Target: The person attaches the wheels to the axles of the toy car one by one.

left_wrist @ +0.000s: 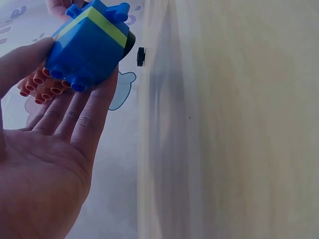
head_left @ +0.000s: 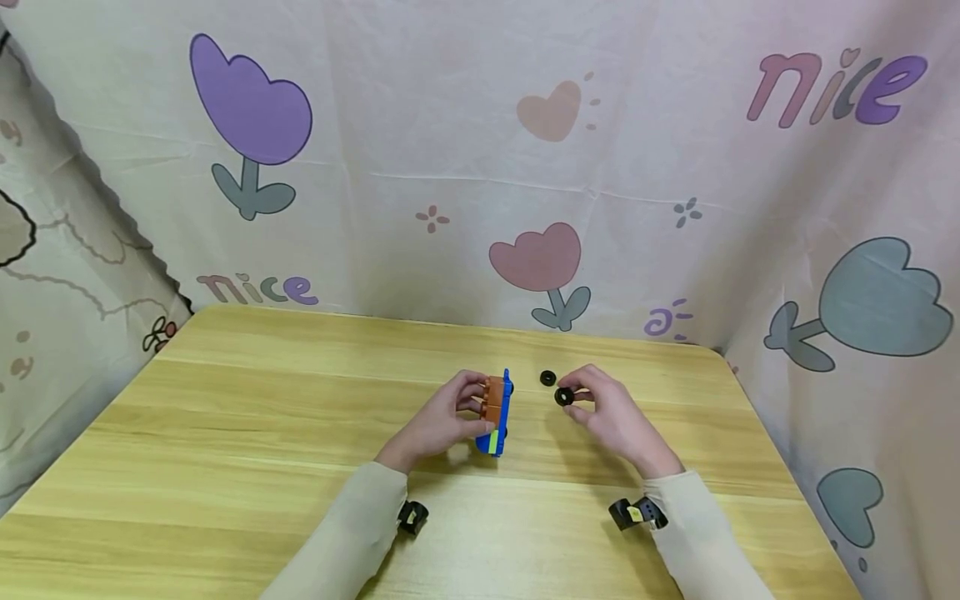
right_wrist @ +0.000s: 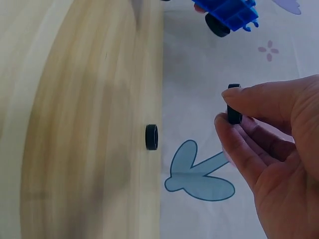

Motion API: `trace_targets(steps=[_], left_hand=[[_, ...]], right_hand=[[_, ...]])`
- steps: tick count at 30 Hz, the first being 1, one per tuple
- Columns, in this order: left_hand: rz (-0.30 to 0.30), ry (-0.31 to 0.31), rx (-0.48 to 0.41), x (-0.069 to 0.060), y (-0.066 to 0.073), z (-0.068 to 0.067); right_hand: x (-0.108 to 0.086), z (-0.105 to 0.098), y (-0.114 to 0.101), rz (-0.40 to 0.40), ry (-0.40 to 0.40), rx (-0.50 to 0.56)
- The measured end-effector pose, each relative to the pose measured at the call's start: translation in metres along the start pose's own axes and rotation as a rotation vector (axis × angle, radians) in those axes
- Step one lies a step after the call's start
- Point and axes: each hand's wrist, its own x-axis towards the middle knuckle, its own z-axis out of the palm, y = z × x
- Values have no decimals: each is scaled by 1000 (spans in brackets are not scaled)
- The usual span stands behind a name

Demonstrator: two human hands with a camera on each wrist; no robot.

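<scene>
A toy car [head_left: 493,415] of blue, yellow-green and orange-brown building blocks is tipped on its side in my left hand [head_left: 442,421]. The thumb and fingers grip it from the left, the studs facing the palm. In the left wrist view the blue front of the car [left_wrist: 87,47] shows rows of studs. One black wheel [right_wrist: 217,25] is visible on its underside in the right wrist view. My right hand [head_left: 611,417] pinches a loose black wheel [right_wrist: 234,104] between thumb and fingertips, to the right of the car. Another loose black wheel [head_left: 548,378] lies on the table just beyond that hand.
The wood-grain table [head_left: 225,433] reaches back to a pale curtain [head_left: 420,100] printed with tulips and hearts. More curtain hangs along the left and right sides. Dark camera mounts [head_left: 412,517] sit at both wrists.
</scene>
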Motion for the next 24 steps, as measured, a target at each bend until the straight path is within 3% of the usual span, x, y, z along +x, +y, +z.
trace_targets(steps=[15, 24], left_hand=[[-23, 12, 20, 0, 1, 2], [-20, 13, 37, -2, 3, 0]], right_hand=[[-6, 2, -16, -85, 48, -54], [-8, 5, -22, -93, 45, -18]])
